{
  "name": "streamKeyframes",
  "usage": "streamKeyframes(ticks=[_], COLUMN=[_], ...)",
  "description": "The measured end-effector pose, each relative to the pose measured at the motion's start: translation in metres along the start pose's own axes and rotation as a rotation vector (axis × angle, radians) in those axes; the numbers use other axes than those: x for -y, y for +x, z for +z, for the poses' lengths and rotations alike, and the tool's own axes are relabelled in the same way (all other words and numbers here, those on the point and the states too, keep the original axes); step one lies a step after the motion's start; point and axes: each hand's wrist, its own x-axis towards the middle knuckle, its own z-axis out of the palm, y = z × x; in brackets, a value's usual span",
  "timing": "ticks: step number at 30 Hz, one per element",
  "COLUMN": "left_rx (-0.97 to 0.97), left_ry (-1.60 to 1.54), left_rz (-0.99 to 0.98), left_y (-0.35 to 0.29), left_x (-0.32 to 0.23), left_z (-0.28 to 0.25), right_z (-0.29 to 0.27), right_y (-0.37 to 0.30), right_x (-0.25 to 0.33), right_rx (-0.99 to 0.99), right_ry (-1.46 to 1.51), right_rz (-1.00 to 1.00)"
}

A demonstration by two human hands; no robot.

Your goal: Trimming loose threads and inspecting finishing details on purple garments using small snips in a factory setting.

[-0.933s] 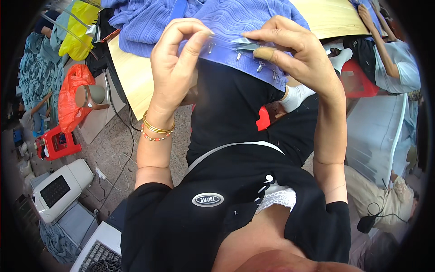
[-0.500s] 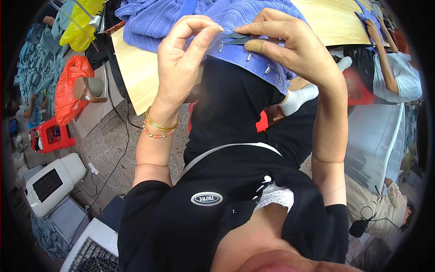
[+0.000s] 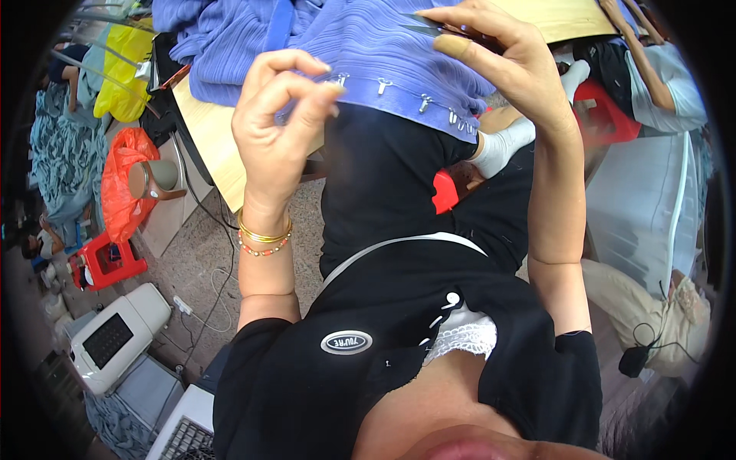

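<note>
Clock directions taken from the middle of the head view. Violet-blue pleated garment (image 3: 368, 38) at 12 o'clock, spread over the table (image 3: 205, 132) and the near black trouser leg (image 3: 376, 176). A smooth band runs along its lower edge; small metal fasteners (image 3: 382, 87) sit on it in a row, from near the left fingers round to a closer group at the 1 o'clock end (hooks or clasps, too small to tell).

Left hand (image 3: 280, 115) at 11 o'clock: fingers curled, thumb and forefinger tips near each other just beside the leftmost fastener. Whether anything fine is pinched there, or whether the tips touch the band, cannot be told. Gold bangles (image 3: 263, 234) and a beaded bracelet on that wrist.

Right hand (image 3: 510, 65) at 1 o'clock: closed round dark snips (image 3: 428, 31), blades parted slightly and pointing toward 9 o'clock, above the pleats. Thumb wears a yellowish-tan cover (image 3: 452, 47).

Surroundings: yellow bag (image 3: 123, 73) at 10 o'clock; orange-red plastic bag (image 3: 121, 195) near 9, a round container (image 3: 159, 175) beside it; white machine (image 3: 119, 337) with a dark panel at 8. White-socked foot (image 3: 510, 147) at 2 o'clock, just beyond the garment's edge. Farther out at 2, a co-worker in a pale shirt (image 3: 675, 96); translucent bin (image 3: 640, 207) at 3.
</note>
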Motion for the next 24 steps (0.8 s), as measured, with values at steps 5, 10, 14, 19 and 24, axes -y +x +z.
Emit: streamKeyframes(ticks=[5,10,14,19,24], left_rx=[0.081,0.045,-0.042,-0.068,-0.101], left_ry=[0.472,0.607,0.490,0.088,-0.253], left_rz=[0.123,0.175,0.102,-0.162,-0.346], left_y=[0.007,0.005,0.003,-0.001,0.000], left_x=[-0.021,-0.015,-0.018,-0.018,-0.017], left_z=[0.025,0.039,0.044,0.044,0.043], right_z=[0.004,0.008,0.010,0.016,0.018], right_y=[-0.034,-0.050,-0.050,-0.042,-0.041], right_x=[-0.028,-0.031,-0.026,-0.020,-0.017], right_rx=[-0.094,-0.142,-0.135,-0.050,-0.032], right_ry=[-0.043,-0.011,-0.018,-0.072,-0.078], right_rz=[-0.024,-0.014,-0.069,-0.147,-0.150])
